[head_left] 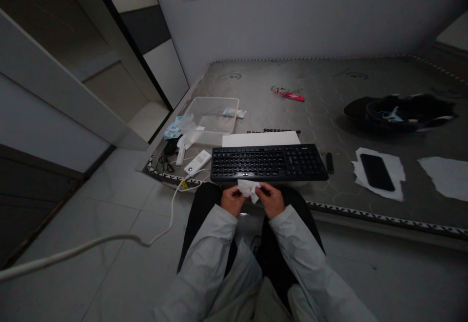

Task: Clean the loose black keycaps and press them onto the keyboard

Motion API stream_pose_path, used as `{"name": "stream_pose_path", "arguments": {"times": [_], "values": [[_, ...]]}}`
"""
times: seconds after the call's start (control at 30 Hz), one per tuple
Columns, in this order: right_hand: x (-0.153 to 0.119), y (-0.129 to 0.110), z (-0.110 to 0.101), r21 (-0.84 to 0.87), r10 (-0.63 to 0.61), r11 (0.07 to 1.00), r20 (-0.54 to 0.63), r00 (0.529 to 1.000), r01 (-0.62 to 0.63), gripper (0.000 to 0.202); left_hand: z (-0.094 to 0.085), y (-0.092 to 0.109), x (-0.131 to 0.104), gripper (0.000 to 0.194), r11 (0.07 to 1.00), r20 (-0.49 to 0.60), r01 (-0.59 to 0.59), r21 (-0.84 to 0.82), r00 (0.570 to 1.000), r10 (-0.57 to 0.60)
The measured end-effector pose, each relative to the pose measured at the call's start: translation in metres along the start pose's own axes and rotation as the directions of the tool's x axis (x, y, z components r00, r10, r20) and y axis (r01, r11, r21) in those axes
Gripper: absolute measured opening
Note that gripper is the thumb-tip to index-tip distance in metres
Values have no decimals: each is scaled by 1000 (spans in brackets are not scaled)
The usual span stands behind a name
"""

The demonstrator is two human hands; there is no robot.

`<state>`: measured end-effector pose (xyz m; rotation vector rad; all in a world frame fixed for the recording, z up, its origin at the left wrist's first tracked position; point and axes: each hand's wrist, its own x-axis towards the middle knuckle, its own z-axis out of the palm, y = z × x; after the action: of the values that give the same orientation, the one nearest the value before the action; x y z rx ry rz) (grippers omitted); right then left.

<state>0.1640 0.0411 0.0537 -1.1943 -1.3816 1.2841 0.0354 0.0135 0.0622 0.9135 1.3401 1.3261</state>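
Observation:
A crumpled white tissue [249,190] is stretched between my two hands, just in front of a black keyboard [256,162]. My left hand [233,200] pinches its left side, and my right hand [270,200] pinches its right side. The keyboard lies near the front edge of the grey surface, with a white sheet [261,139] behind it. Part of another black keyed object [280,130] shows beyond the sheet.
On the grey mattress [314,80] lie a clear plastic bin [214,114], a white power bank [198,162] with a cable, a red packet [289,95], a black shoe [398,113], a phone [377,171] on white paper, and a small black stick [329,163].

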Motion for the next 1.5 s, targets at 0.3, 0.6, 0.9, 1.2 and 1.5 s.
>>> {"name": "stream_pose_path", "arguments": {"times": [0.3, 0.6, 0.9, 1.2, 1.5], "values": [[2, 3, 3, 200, 47, 977, 119, 992, -71, 25, -1, 2, 1, 21, 999, -115, -8, 49, 993, 13], [-1, 0, 4, 103, 72, 992, 46, 996, -76, 26, -4, -7, 3, 26, 997, -90, -36, 64, 995, 42], [2, 2, 0, 81, 70, 994, 69, 995, -75, 28, -3, -10, 3, 29, 1000, -71, -9, -24, 997, 7], [0, 9, 4, 152, 92, 982, 122, 988, -110, 32, -10, -11, 2, 24, 993, -53, -20, 117, 998, 26], [2, 7, 0, 133, 52, 989, 116, 992, -68, 30, -3, -11, 7, 24, 995, -134, 42, -88, 990, -54]]}}
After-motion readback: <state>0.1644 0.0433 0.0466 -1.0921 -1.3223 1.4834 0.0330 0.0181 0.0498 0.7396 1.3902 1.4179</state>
